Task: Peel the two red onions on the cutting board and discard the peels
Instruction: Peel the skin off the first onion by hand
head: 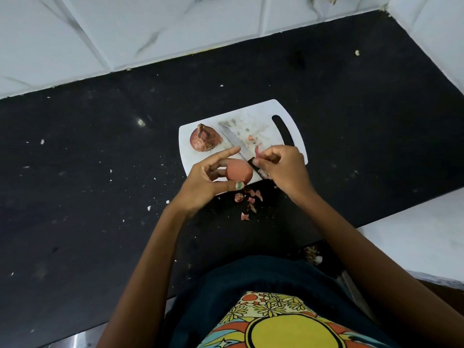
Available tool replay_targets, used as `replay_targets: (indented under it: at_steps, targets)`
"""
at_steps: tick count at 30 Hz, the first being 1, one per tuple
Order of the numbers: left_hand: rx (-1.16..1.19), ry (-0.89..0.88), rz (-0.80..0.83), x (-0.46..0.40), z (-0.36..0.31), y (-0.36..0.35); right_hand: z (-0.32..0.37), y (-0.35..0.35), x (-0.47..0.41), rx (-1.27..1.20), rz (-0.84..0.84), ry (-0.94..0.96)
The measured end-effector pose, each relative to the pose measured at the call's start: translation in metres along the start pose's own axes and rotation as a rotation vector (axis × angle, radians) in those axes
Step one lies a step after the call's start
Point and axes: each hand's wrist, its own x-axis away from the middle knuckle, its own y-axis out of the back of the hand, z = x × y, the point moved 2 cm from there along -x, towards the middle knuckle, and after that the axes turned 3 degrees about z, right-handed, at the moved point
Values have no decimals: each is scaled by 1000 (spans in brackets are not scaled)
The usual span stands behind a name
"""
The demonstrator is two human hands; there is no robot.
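My left hand (209,180) holds a smooth reddish onion (239,173) above the near edge of the white cutting board (261,114), thumb under it and index finger stretched out. My right hand (282,168) pinches a small strip of peel (258,151) just to the right of that onion. A second red onion (204,140), still in its dry skin, lies on the board's left part. Several torn peel pieces (251,202) lie on the black counter below the board.
A knife (237,144) lies diagonally on the board, its handle partly under my right hand. The black counter (100,172) is speckled with crumbs. White tiled wall (125,33) runs behind, and a white surface (426,234) stands at the right.
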Motion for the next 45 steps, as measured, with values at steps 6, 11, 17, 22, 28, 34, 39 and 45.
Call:
replay_targets:
  at_steps: [6, 11, 17, 22, 28, 34, 39, 45]
  targets:
    - [172, 18, -40, 0, 1, 0, -11, 3, 10, 455, 304, -7]
    - [263, 37, -26, 0, 3, -4, 17, 12, 17, 102, 44, 199]
    - [337, 59, -2, 0, 2, -3, 31, 7, 17, -33, 169, 175]
    - [303, 72, -34, 0, 0, -6, 27, 9, 16, -69, 179, 144]
    - [280, 69, -39, 1, -1, -8, 29, 10, 19, -57, 171, 176]
    - [297, 49, -27, 4, -4, -14, 29, 14, 17, -34, 70, 232]
    - [352, 76, -15, 5, -6, -15, 27, 20, 16, -232, 101, 114]
    - [371, 88, -27, 7, -4, -16, 14, 17, 16, -444, 77, -29]
